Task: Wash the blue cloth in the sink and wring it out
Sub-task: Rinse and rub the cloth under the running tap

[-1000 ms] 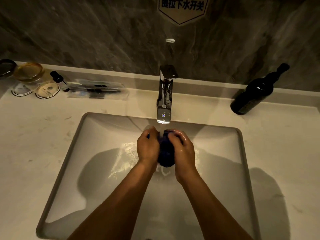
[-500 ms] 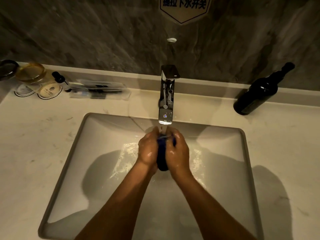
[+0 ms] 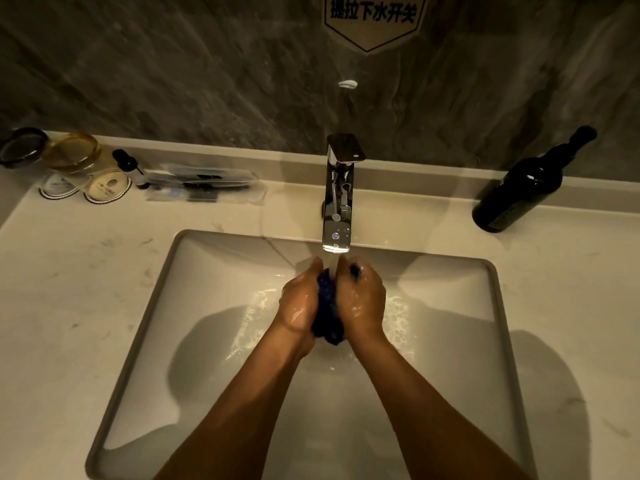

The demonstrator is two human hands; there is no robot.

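Observation:
The blue cloth (image 3: 327,311) is bunched into a dark wet wad between my palms, over the white rectangular sink (image 3: 194,306). My left hand (image 3: 299,303) presses it from the left and my right hand (image 3: 362,301) from the right, both wet and shut on it. A strip of cloth shows between the hands and a tail hangs out below them. Water runs from the chrome tap (image 3: 337,202) straight onto my fingertips. Most of the cloth is hidden by my hands.
A dark wine bottle (image 3: 519,192) stands on the counter at the back right. At the back left sit a glass (image 3: 72,155), round coasters (image 3: 107,188), a small dark dropper bottle (image 3: 126,161) and wrapped toiletries (image 3: 204,187). A grey stone wall rises behind.
My hands have closed tighter around the cloth, so less of it shows between them than a second ago. They stay under the running tap.

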